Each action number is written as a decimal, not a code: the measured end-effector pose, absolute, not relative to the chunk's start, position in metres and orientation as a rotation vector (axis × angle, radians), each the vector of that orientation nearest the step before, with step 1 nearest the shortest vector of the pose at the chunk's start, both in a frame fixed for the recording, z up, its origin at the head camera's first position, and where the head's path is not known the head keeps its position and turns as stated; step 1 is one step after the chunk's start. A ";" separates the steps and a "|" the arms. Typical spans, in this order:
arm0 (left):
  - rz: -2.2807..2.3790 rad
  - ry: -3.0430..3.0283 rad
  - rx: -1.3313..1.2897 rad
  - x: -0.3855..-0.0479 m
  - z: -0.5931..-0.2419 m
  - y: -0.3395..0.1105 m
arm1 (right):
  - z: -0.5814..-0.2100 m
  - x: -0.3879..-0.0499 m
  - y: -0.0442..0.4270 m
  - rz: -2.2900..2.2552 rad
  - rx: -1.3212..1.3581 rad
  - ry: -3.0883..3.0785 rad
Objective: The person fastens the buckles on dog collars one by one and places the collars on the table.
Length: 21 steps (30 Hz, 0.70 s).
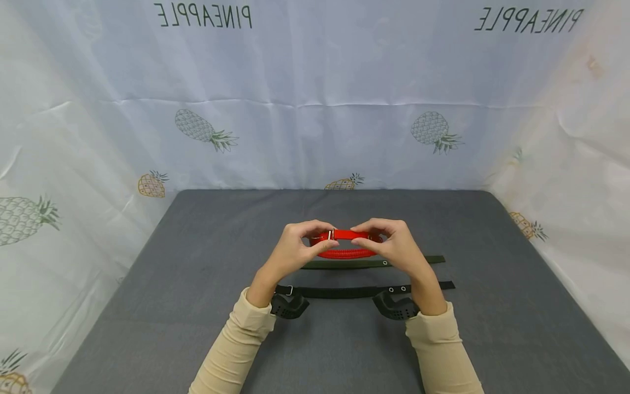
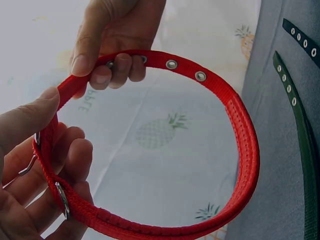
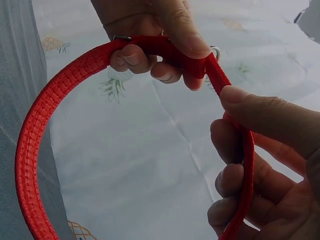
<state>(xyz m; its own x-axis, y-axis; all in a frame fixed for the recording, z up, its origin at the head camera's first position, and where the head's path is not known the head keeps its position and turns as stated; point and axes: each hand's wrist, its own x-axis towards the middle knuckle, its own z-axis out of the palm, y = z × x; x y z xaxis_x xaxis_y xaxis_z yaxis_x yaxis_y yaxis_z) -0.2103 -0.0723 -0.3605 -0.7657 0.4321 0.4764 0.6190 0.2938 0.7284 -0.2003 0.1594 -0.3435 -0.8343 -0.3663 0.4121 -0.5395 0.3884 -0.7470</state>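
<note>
A pale curtain [image 1: 315, 65] printed with pineapples is hanging behind a grey table [image 1: 339, 355]. At left, the left hand [image 1: 296, 245] is pinching a red collar [image 1: 346, 254] near its buckle [image 1: 331, 235]. The collar is curving in a loop between both hands, above the table. Closer to the person, a green strap [image 1: 351, 264] and a black strap [image 1: 339, 293] are lying side by side. At right, the right hand [image 1: 395, 245] is gripping the collar's eyelet end, thumb and fingers closed around it.
</note>
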 end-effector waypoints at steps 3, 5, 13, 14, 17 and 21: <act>-1.467 -2.373 -0.989 -0.210 -0.360 -0.073 | -0.344 -0.200 0.158 1.431 0.809 -2.471; -1.474 -2.381 -0.992 -0.210 -0.360 -0.074 | -0.344 -0.200 0.158 1.427 0.802 -2.476; -1.447 -2.409 -0.987 -0.211 -0.361 -0.073 | -0.341 -0.198 0.155 1.426 0.780 -2.487; -1.439 -2.414 -0.986 -0.211 -0.361 -0.073 | -0.341 -0.198 0.154 1.424 0.778 -2.489; -1.421 -2.423 -0.985 -0.211 -0.361 -0.073 | -0.342 -0.197 0.153 1.421 0.771 -2.491; -1.393 -2.440 -0.987 -0.211 -0.360 -0.073 | -0.343 -0.197 0.151 1.425 0.752 -2.486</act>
<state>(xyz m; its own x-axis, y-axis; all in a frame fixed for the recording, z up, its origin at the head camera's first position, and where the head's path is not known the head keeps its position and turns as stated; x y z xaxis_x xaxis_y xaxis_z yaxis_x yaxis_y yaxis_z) -0.2109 -0.0727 -0.3604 -0.7684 0.4631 0.4418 0.6158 0.3470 0.7074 -0.1972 0.1506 -0.3428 -0.8562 -0.3372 0.3914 -0.5081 0.4133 -0.7556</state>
